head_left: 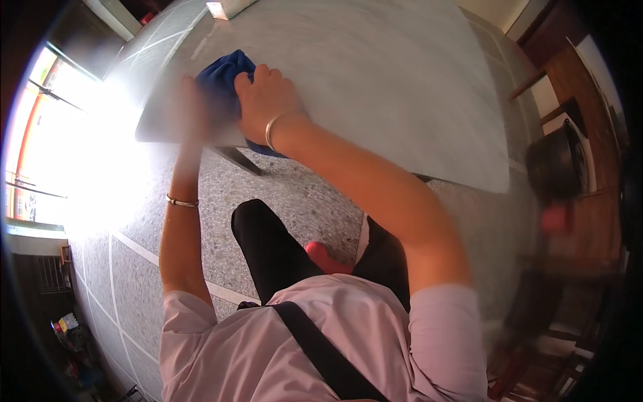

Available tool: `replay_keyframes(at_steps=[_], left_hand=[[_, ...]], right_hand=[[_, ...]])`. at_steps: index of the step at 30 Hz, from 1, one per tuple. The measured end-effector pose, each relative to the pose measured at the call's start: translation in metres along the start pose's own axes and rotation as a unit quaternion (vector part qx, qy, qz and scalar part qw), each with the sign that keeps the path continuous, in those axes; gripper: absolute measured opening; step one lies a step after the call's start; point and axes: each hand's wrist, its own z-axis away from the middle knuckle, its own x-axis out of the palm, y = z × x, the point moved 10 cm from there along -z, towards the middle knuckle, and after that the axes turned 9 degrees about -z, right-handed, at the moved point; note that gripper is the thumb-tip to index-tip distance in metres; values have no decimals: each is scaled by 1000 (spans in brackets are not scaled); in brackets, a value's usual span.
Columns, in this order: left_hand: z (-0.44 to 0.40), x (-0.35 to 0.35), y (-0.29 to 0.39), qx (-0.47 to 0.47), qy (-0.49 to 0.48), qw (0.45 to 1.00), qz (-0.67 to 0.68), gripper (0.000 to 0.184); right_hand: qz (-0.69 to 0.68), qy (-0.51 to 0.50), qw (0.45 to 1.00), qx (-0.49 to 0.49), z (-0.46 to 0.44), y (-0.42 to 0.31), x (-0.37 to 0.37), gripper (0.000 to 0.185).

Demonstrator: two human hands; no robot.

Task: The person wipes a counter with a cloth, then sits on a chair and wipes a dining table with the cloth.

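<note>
A dark blue cloth lies bunched at the left part of a pale grey table, and a fold of it hangs past the near edge. My right hand is on the cloth's right side, its fingers curled and closed on the fabric. At the cloth's left side is my left hand, blurred by glare, so its fingers cannot be made out. Each wrist wears a metal bangle.
A small box stands at the table's far left edge. Wooden furniture with a black round container is on the right. Bright light comes from a window at left. The floor is speckled stone.
</note>
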Motion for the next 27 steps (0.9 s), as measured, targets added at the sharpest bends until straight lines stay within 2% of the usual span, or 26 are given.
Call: replay_keyframes(at_steps=[1,2,5,6,9,12,15,18,21,24,27], left_hand=[[-1,-4,9,16,6,1000,-19,44],[0,15,-2,-51,-120,991,-9,41],[3,14,-2,-32,-98,992,-75,39],[3,21,-11,-85,-151,984,-34,40],[6,26,-14,-68,-161,984,-27,42],[9,29,-16,-52,-146,987,-38,43],[4,23,-6,-92,-228,968,-46,41],[4,24,-12,-149,-214,965,24,40],[4,29,-11,-94,-209,973,-37,40],[5,27,-4,-48,-190,980,-47,39],[9,31,-8,-17,-151,987,-48,39]], right_hand=[[-10,0,1000,-7,8,3,-4,56],[-19,0,1000,-14,16,6,-9,56],[-29,34,999,-16,46,32,-38,52],[-21,47,999,-1,55,49,-48,50],[17,66,996,52,86,108,-86,49],[92,148,979,101,124,179,-137,51],[160,189,954,169,154,246,-182,50],[167,199,940,220,165,285,-199,50],[201,201,926,247,157,285,-200,50],[206,153,920,295,136,278,-195,49],[199,167,931,257,107,278,-182,46]])
